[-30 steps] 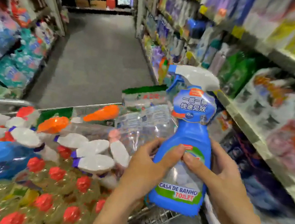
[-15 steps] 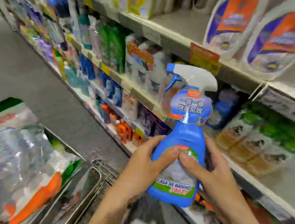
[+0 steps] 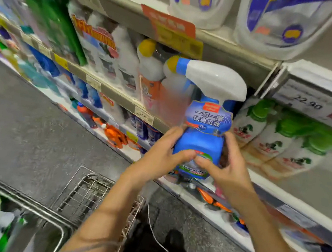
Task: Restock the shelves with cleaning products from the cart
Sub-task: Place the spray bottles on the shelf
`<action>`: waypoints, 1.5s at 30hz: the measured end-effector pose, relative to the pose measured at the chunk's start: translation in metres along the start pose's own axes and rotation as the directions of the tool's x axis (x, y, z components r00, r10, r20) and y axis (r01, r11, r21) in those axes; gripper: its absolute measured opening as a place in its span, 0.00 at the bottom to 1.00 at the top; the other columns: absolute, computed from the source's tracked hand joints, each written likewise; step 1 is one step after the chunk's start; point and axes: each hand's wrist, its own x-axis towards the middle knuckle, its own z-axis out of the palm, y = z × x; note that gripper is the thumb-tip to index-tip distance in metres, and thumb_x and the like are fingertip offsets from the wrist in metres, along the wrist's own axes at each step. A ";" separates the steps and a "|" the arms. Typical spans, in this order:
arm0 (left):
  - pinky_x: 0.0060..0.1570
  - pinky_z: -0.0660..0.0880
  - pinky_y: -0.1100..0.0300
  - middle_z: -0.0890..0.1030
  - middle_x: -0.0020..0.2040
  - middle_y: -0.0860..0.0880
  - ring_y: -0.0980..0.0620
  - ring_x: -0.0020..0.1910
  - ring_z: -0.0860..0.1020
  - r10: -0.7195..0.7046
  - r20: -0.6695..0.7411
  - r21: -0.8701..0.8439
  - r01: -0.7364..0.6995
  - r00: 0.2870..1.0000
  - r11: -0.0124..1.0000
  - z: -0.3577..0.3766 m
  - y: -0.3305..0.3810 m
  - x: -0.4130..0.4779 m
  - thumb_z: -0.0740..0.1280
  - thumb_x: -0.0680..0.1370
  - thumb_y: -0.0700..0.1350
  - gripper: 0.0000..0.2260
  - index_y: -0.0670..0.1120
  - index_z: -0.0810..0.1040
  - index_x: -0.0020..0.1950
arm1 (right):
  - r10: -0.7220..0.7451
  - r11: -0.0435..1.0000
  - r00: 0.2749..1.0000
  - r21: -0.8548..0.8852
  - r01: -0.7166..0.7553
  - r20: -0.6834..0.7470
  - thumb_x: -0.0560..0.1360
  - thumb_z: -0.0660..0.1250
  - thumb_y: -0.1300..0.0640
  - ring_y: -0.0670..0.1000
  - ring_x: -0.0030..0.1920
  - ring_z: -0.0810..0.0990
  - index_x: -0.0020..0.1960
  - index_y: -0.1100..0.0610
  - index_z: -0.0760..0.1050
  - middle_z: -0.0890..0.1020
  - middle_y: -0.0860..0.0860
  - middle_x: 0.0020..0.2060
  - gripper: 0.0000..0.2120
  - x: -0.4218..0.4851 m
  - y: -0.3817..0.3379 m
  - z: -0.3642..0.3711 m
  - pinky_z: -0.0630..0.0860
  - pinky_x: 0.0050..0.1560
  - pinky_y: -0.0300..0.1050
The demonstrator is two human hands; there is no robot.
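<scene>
Shelving (image 3: 311, 194): we note bare space beside the green-capped bottles (image 3: 268, 138); we judge it the likely slot.
Cart (image 3: 87, 194): stands close below the hands, so stock is within reach.
Spray bottle (image 3: 199, 144): upright, label facing us, held before the middle shelf, not yet set down.
Left hand (image 3: 159, 157): wraps the bottle's left side, thumb on front.
Right hand (image 3: 232, 172): grips the opposite side; we judge the pair steadies it.

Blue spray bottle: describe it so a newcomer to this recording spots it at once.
In front of the middle shelf, left hand and right hand hold the spray bottle upright. It has a blue body and white trigger head; its shelf neighbours are yellow-capped bottles and green-capped bottles.
</scene>
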 end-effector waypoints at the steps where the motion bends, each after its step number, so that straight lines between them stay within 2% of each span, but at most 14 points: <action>1: 0.62 0.70 0.61 0.73 0.57 0.50 0.55 0.59 0.72 0.026 0.031 0.030 -0.027 0.999 0.999 -0.002 -0.005 0.009 0.68 0.76 0.43 0.19 0.44 0.69 0.66 | -0.009 0.999 0.999 -0.047 0.007 -0.038 0.70 0.75 0.57 0.44 0.61 0.78 0.66 0.38 0.68 0.79 0.41 0.60 0.30 0.005 0.005 0.000 0.74 0.57 0.35; 4: 0.51 0.66 0.73 0.72 0.50 0.54 0.58 0.51 0.70 0.055 0.060 0.108 -0.062 0.997 0.992 -0.006 -0.019 0.036 0.68 0.74 0.43 0.15 0.41 0.73 0.59 | 0.005 0.994 0.991 -0.104 -0.019 -0.132 0.68 0.74 0.50 0.44 0.62 0.77 0.64 0.34 0.67 0.78 0.41 0.61 0.29 0.020 0.021 0.000 0.74 0.59 0.39; 8: 0.50 0.63 0.80 0.71 0.48 0.58 0.63 0.50 0.68 0.107 0.038 0.135 -0.111 0.994 0.985 -0.003 -0.031 0.065 0.68 0.73 0.39 0.17 0.36 0.74 0.61 | -0.013 0.977 0.976 -0.211 -0.034 -0.216 0.71 0.72 0.50 0.45 0.64 0.75 0.64 0.33 0.65 0.76 0.41 0.62 0.27 0.040 0.035 -0.004 0.73 0.62 0.45; 11: 0.49 0.63 0.78 0.71 0.49 0.50 0.59 0.49 0.68 0.095 0.029 0.179 -0.099 0.995 0.979 0.001 -0.041 0.084 0.69 0.74 0.36 0.15 0.35 0.74 0.60 | -0.031 0.957 0.962 -0.285 -0.050 -0.271 0.72 0.72 0.53 0.44 0.61 0.76 0.60 0.31 0.67 0.77 0.40 0.57 0.25 0.055 0.043 -0.007 0.73 0.62 0.48; 16: 0.59 0.67 0.59 0.76 0.61 0.38 0.43 0.60 0.73 0.061 0.041 0.221 -0.068 0.997 0.973 0.012 -0.049 0.105 0.66 0.77 0.36 0.17 0.35 0.72 0.65 | -0.021 0.938 0.931 -0.330 -0.108 -0.364 0.72 0.72 0.55 0.30 0.56 0.74 0.62 0.35 0.64 0.74 0.25 0.54 0.28 0.066 0.054 -0.008 0.69 0.53 0.25; 23: 0.62 0.66 0.50 0.73 0.61 0.34 0.38 0.62 0.71 0.076 0.037 0.352 -0.084 0.996 0.932 0.017 -0.058 0.106 0.64 0.78 0.35 0.16 0.32 0.71 0.65 | -0.011 0.899 0.904 -0.400 -0.179 -0.428 0.72 0.71 0.63 0.32 0.49 0.74 0.71 0.62 0.63 0.76 0.41 0.54 0.30 0.076 0.063 0.003 0.65 0.50 0.20; 27: 0.58 0.69 0.49 0.75 0.59 0.34 0.37 0.59 0.73 0.059 0.000 0.415 -0.054 0.998 0.908 0.023 -0.053 0.110 0.62 0.77 0.31 0.14 0.33 0.73 0.63 | 0.109 0.779 0.892 -0.520 -0.352 -0.440 0.78 0.65 0.59 0.62 0.59 0.73 0.67 0.71 0.66 0.75 0.67 0.59 0.22 0.082 0.064 0.011 0.66 0.55 0.47; 30: 0.61 0.70 0.53 0.73 0.63 0.35 0.39 0.62 0.72 0.113 -0.055 0.350 -0.087 0.992 0.933 0.025 -0.045 0.115 0.60 0.72 0.25 0.24 0.34 0.69 0.67 | 0.222 0.719 0.829 -0.489 -0.494 -0.512 0.79 0.61 0.62 0.63 0.59 0.73 0.63 0.73 0.69 0.74 0.68 0.58 0.17 0.088 0.063 0.017 0.63 0.51 0.48; 32: 0.62 0.70 0.53 0.72 0.63 0.36 0.40 0.63 0.72 0.126 -0.077 0.315 -0.096 0.989 0.944 0.029 -0.045 0.120 0.61 0.72 0.25 0.25 0.36 0.68 0.69 | 0.155 0.730 0.819 -0.494 -0.472 -0.553 0.79 0.60 0.65 0.63 0.54 0.74 0.52 0.72 0.73 0.76 0.65 0.47 0.09 0.085 0.058 0.023 0.61 0.44 0.46; 34: 0.59 0.72 0.64 0.74 0.63 0.38 0.43 0.62 0.74 0.089 -0.127 0.241 -0.057 0.988 0.969 0.032 -0.047 0.125 0.62 0.74 0.28 0.23 0.38 0.69 0.69 | 0.084 0.762 0.821 -0.495 -0.418 -0.565 0.77 0.61 0.69 0.62 0.47 0.76 0.44 0.69 0.72 0.74 0.60 0.39 0.05 0.079 0.053 0.029 0.58 0.39 0.40; 36: 0.55 0.71 0.73 0.75 0.63 0.38 0.43 0.62 0.75 0.038 -0.153 0.192 -0.008 0.987 0.981 0.034 -0.050 0.128 0.61 0.75 0.30 0.21 0.38 0.70 0.68 | 0.047 0.777 0.845 -0.512 -0.366 -0.533 0.76 0.60 0.71 0.60 0.47 0.76 0.54 0.74 0.72 0.77 0.63 0.45 0.09 0.076 0.052 0.032 0.62 0.42 0.38; 40: 0.61 0.74 0.44 0.77 0.57 0.38 0.41 0.58 0.77 0.099 -0.220 0.265 -0.038 0.970 0.963 0.043 -0.054 0.127 0.58 0.80 0.38 0.08 0.41 0.74 0.56 | 0.069 0.792 0.886 -0.515 -0.327 -0.458 0.75 0.58 0.73 0.57 0.52 0.75 0.68 0.74 0.62 0.75 0.62 0.54 0.22 0.079 0.049 0.030 0.67 0.53 0.44; 43: 0.60 0.75 0.47 0.81 0.52 0.42 0.44 0.55 0.79 0.094 -0.312 0.270 -0.007 0.945 0.963 0.043 -0.049 0.125 0.57 0.80 0.46 0.08 0.46 0.76 0.50 | 0.150 0.791 0.899 -0.495 -0.359 -0.412 0.77 0.57 0.72 0.62 0.54 0.75 0.62 0.71 0.67 0.75 0.64 0.52 0.14 0.079 0.047 0.027 0.64 0.42 0.39; 45: 0.59 0.73 0.55 0.79 0.55 0.42 0.43 0.56 0.77 0.090 -0.274 0.371 0.019 0.957 0.928 0.040 -0.041 0.119 0.58 0.79 0.40 0.09 0.45 0.75 0.56 | 0.099 0.820 0.901 -0.478 -0.314 -0.423 0.75 0.58 0.74 0.63 0.66 0.68 0.71 0.72 0.59 0.65 0.69 0.69 0.24 0.074 0.043 0.024 0.64 0.58 0.31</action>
